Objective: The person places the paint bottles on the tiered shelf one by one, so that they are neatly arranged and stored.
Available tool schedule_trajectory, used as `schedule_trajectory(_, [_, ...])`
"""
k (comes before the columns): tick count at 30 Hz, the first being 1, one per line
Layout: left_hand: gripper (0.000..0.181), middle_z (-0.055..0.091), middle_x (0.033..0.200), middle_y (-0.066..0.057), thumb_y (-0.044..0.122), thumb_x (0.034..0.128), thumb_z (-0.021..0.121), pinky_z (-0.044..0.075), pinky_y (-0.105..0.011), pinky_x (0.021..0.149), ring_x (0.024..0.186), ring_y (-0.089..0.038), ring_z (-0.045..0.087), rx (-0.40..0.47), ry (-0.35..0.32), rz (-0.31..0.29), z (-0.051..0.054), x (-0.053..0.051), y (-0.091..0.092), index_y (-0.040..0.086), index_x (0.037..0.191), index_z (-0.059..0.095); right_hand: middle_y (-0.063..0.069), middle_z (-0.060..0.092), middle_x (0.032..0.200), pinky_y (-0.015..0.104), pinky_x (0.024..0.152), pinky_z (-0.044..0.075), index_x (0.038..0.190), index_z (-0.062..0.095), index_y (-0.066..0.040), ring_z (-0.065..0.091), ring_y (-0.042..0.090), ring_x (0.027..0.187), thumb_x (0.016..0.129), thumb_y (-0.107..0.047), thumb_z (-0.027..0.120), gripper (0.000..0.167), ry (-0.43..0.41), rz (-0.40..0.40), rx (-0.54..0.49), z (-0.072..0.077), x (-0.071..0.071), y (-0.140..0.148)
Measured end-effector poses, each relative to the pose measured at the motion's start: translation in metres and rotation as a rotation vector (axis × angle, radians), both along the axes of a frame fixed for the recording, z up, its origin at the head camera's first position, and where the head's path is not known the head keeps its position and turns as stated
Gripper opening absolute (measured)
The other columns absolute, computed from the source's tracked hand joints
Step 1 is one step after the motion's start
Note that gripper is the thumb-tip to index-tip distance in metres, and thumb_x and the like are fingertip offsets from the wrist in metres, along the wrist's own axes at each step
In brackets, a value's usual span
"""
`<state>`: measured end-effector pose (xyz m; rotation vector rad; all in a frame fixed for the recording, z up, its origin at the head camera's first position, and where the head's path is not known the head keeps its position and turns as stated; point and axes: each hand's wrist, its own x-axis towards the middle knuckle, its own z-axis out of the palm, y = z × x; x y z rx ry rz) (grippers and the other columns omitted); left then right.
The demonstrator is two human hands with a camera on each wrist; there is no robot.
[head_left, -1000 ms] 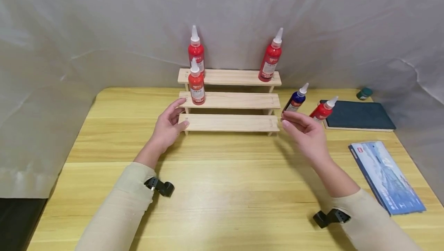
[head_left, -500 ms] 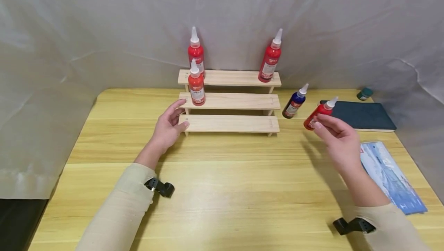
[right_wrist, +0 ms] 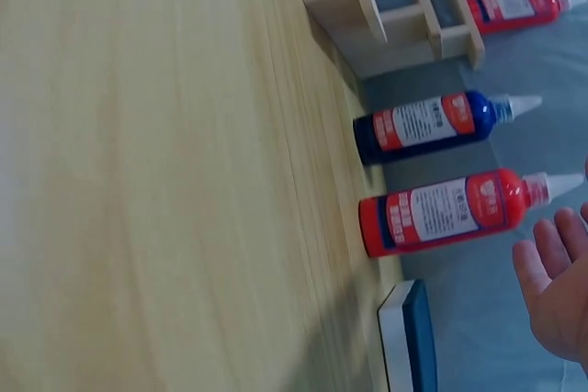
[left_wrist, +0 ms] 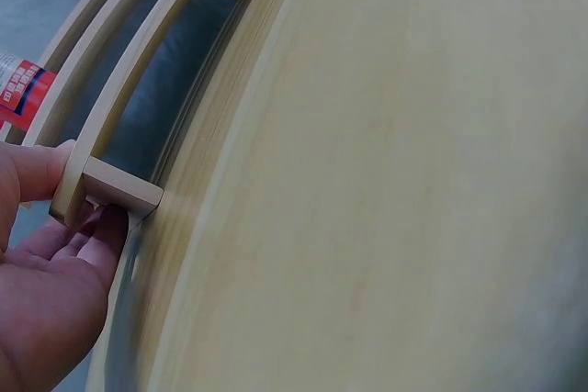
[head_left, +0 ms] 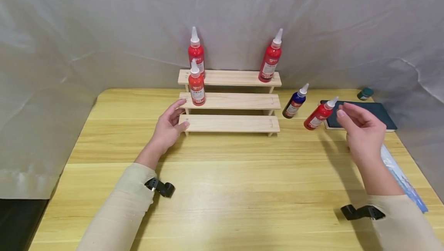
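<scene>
My left hand (head_left: 169, 127) grips the left end of a three-tier wooden display stand (head_left: 229, 123), thumb on the lowest step and fingers at its side. In the left wrist view, the hand (left_wrist: 55, 263) holds that end around a leg. My right hand (head_left: 365, 133) hovers beside a red bottle (head_left: 318, 116), apart from it, with loosely bent fingers and nothing in them. A dark blue bottle (head_left: 294, 103) stands between that bottle and the stand. Red bottles occupy the top step's left (head_left: 196, 55) and right (head_left: 270, 61) ends; another red bottle (head_left: 197, 89) stands on the middle step's left.
A dark green notebook (head_left: 374, 110) lies behind my right hand, with a small green jar (head_left: 365, 93) at its far edge. Partly under the right forearm is a blue-and-white pad (head_left: 399, 172). A grey cloth (head_left: 138, 31) hangs behind the table (head_left: 222, 189).
My right hand has moved rightward, away from the stand and past the blue and red bottles, uncovering both. The left hand, stand and bottles have stayed where they were.
</scene>
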<state>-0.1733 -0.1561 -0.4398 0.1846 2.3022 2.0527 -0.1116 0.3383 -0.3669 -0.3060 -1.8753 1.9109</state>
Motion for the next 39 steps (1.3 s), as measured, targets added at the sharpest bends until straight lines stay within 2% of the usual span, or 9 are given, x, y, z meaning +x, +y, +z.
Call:
schedule_trajectory(9, [0.07, 0.051, 0.145, -0.014, -0.013, 0.0909, 0.063, 0.029, -0.038, 0.115, 0.135, -0.023, 0.044, 0.006, -0.002, -0.004, 0.001, 0.0, 0.0, 0.024, 0.149, 0.048, 0.001, 0.071, 0.113, 0.012, 0.079, 0.051, 0.125, 0.07, -0.005, 0.063, 0.013, 0.103, 0.08, -0.015, 0.085, 0.048, -0.119, 0.014, 0.064, -0.006, -0.021, 0.006])
schedule_trajectory(19, [0.07, 0.051, 0.145, -0.014, -0.013, 0.0909, 0.063, 0.029, -0.038, 0.115, 0.135, -0.023, 0.044, 0.004, -0.008, -0.001, 0.002, 0.001, 0.0, 0.024, 0.149, 0.048, -0.001, 0.067, 0.114, 0.01, 0.078, 0.05, 0.126, 0.071, -0.01, 0.058, 0.011, 0.102, 0.08, -0.027, 0.085, 0.051, -0.209, 0.026, 0.124, -0.014, -0.028, 0.006])
schedule_trajectory(26, [0.07, 0.05, 0.146, -0.013, -0.013, 0.0912, 0.062, 0.028, -0.038, 0.116, 0.136, -0.023, 0.043, -0.002, -0.01, 0.002, 0.002, 0.001, 0.0, 0.025, 0.149, 0.048, 0.001, 0.069, 0.108, 0.015, 0.074, 0.054, 0.123, 0.072, -0.006, 0.064, 0.012, 0.095, 0.079, -0.022, 0.086, 0.049, -0.178, 0.039, 0.075, -0.019, -0.03, 0.004])
schedule_trajectory(33, [0.07, 0.051, 0.145, -0.014, -0.013, 0.0913, 0.062, 0.029, -0.038, 0.115, 0.135, -0.023, 0.045, 0.0, -0.007, 0.002, 0.002, 0.001, 0.0, 0.024, 0.149, 0.048, -0.001, 0.071, 0.1, 0.017, 0.07, 0.056, 0.116, 0.074, -0.002, 0.066, 0.012, 0.09, 0.077, -0.015, 0.087, 0.044, -0.158, 0.0, 0.063, -0.018, -0.033, 0.002])
schedule_trajectory(39, [0.07, 0.052, 0.144, -0.014, -0.013, 0.0912, 0.062, 0.03, -0.038, 0.115, 0.134, -0.024, 0.045, 0.006, -0.002, 0.001, 0.0, 0.001, 0.0, 0.023, 0.149, 0.048, 0.002, 0.069, 0.105, 0.018, 0.07, 0.056, 0.117, 0.074, -0.004, 0.064, 0.014, 0.094, 0.074, -0.02, 0.089, 0.048, -0.174, -0.02, 0.073, -0.016, -0.03, 0.001])
